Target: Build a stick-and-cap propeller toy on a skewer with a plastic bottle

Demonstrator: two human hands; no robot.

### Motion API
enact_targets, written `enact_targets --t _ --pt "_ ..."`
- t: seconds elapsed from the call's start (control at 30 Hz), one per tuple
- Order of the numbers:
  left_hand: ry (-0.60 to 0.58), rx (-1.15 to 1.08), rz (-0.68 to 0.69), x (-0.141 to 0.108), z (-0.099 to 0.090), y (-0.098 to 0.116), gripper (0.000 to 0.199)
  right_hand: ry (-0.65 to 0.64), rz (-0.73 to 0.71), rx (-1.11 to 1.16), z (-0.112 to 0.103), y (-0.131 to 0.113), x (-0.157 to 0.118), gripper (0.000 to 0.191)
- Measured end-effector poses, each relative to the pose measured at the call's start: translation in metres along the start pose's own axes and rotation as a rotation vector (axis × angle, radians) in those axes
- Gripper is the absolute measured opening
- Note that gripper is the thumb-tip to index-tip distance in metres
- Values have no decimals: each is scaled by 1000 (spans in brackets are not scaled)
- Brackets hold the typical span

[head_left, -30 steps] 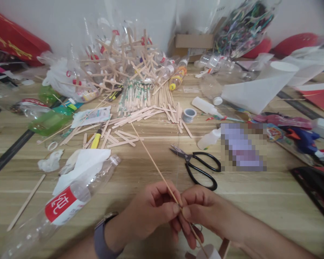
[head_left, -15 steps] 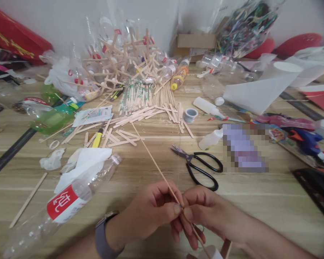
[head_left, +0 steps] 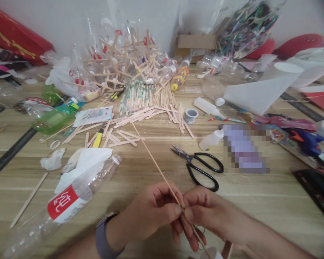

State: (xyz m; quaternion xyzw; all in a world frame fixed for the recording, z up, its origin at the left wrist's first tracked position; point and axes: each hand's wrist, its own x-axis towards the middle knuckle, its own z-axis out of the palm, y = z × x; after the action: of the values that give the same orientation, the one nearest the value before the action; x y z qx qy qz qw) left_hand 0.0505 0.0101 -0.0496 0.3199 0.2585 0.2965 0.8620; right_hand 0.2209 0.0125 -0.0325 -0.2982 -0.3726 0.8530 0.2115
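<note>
A long thin bamboo stick (head_left: 151, 153) slants from the middle of the table down toward me. My left hand (head_left: 162, 208), with a watch on its wrist, pinches it between thumb and fingers. Right beside it, my right hand (head_left: 205, 212) is closed on the same stick, fingertips nearly touching the left thumb. A fine dark loop (head_left: 203, 229), wire or thread, shows below the right fingers; its ends are hidden. Under the hands, at the bottom edge, a white object (head_left: 212, 253) is partly visible. Black-handled scissors (head_left: 203, 167) lie just beyond my right hand.
An empty plastic bottle (head_left: 78, 201) lies at left. Flat wooden sticks (head_left: 126, 138), a yellow cutter (head_left: 98, 139), a wire spool (head_left: 191, 116) and a white glue bottle (head_left: 211, 139) lie beyond. Farther back are a bundle of skewers (head_left: 164, 94) and piled bottles with crossed sticks.
Almost nothing differs. Both hands keep their pinch on the bamboo stick, and the view has shifted very slightly.
</note>
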Motion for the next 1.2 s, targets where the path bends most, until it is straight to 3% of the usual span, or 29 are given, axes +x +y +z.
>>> enact_targets --t 0.47,0.83,1.2 --pt "14 -40 6 1 -2 -2 30 -46 -6 -11 0 -1 0 39" --pt "92 -45 25 0 2 0 32 -65 -46 -77 -2 -2 -3 41" --pt "78 -5 20 0 2 -1 34 -39 -49 -58 -1 -4 -2 43"
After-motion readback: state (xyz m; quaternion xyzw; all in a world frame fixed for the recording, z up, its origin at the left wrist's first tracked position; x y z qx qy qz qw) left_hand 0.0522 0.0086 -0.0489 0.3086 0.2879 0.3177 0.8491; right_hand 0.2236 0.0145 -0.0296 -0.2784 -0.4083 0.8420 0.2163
